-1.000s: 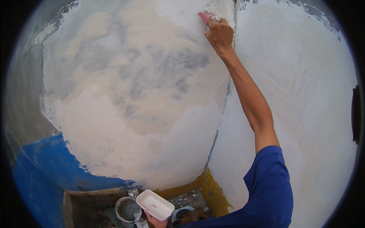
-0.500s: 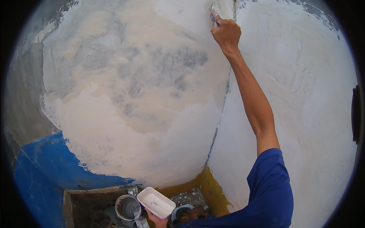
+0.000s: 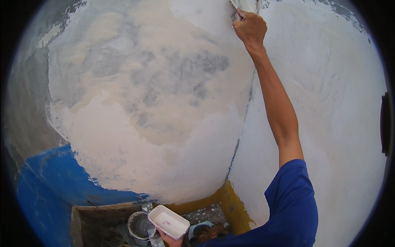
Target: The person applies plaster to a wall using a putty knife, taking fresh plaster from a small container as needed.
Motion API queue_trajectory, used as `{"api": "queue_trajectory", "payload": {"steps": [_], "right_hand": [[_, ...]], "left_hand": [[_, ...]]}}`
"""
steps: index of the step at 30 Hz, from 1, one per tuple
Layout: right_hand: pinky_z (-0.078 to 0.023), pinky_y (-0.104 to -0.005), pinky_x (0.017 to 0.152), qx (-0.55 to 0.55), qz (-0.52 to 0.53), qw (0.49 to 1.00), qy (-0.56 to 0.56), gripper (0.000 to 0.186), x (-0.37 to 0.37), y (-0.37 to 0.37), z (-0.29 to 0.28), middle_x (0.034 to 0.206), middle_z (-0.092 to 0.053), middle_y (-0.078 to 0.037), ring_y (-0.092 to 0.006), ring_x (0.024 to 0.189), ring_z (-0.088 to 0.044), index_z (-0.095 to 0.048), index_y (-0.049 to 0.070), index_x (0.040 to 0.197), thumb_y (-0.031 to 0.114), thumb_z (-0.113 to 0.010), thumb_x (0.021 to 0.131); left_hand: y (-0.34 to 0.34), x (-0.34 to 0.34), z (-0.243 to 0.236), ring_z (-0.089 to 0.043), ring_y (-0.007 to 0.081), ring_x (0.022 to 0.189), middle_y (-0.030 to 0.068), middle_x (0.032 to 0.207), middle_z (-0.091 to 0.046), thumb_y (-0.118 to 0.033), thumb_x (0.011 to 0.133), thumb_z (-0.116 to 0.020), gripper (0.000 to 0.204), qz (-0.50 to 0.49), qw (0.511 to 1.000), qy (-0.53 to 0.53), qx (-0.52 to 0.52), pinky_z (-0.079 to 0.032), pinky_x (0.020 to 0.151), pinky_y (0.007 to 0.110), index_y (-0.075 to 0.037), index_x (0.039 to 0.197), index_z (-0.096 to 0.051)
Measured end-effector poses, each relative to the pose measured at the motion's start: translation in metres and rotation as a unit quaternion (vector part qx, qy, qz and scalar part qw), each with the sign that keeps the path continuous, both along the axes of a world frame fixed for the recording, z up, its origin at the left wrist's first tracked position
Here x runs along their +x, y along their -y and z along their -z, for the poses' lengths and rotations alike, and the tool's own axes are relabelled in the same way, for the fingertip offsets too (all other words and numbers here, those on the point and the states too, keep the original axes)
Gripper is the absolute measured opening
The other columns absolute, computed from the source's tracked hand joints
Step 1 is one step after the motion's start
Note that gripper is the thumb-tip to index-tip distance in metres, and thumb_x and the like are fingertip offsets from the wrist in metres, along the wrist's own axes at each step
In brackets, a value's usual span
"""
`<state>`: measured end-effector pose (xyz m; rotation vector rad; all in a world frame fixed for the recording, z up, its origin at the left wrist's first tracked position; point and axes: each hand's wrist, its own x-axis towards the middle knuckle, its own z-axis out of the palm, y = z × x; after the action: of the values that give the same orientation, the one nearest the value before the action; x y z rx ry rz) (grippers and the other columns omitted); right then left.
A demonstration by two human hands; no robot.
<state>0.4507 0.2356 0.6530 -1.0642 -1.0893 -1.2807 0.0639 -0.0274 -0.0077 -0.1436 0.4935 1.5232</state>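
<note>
The left hand (image 3: 170, 240), bottom centre, holds the white tray (image 3: 176, 236) at its lower edge; the right hand (image 3: 252, 29), top right of centre, is closed around a scraper (image 3: 238, 17). The tray should be light and fairly rigid, its smeared surface possibly slippery: support from beneath, keep level. A bucket (image 3: 131, 227) stands just left. The scraper, likely light, is best held by its handle, before the patchy wall (image 3: 185, 131).

Noted, bottom left of centre: round bucket (image 3: 131, 221), grey inside, near brown box (image 3: 75, 224). Also logged: blue paint (image 3: 53, 175) lower left, yellow band (image 3: 233, 206) low in corner, dark strip (image 3: 385, 123) far right.
</note>
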Motion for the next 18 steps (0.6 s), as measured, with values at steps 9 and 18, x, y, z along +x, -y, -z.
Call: {"api": "queue_trajectory", "payload": {"steps": [9,18], "right_hand": [[-0.052,-0.0377,0.055,-0.029,0.136,0.988,0.065,0.040,-0.020,-0.024,0.039,0.063,-0.063,-0.008,-0.0262,0.064,-0.061,-0.073,0.010,0.104,0.012,-0.068,0.064],[-0.047,-0.0383,0.054,0.028,-0.091,0.994,-0.054,0.037,0.006,0.019,0.028,0.061,-0.063,-0.011,-0.0282,0.056,-0.060,-0.076,0.017,0.102,0.015,-0.064,0.067]], "left_hand": [[-0.004,0.007,-0.022,-0.047,0.0352,0.128,0.0083,0.142,-0.049,-0.059,0.091,-0.047,0.068,0.025,0.999,-0.020,-0.007,-0.037,0.107,0.058,-0.014,0.142,-0.042],[-0.011,0.015,-0.036,-0.051,0.0332,0.123,0.0072,0.137,-0.051,-0.062,0.093,-0.040,0.065,0.021,0.995,0.007,0.095,-0.042,0.101,0.056,-0.018,0.141,-0.041]]}}
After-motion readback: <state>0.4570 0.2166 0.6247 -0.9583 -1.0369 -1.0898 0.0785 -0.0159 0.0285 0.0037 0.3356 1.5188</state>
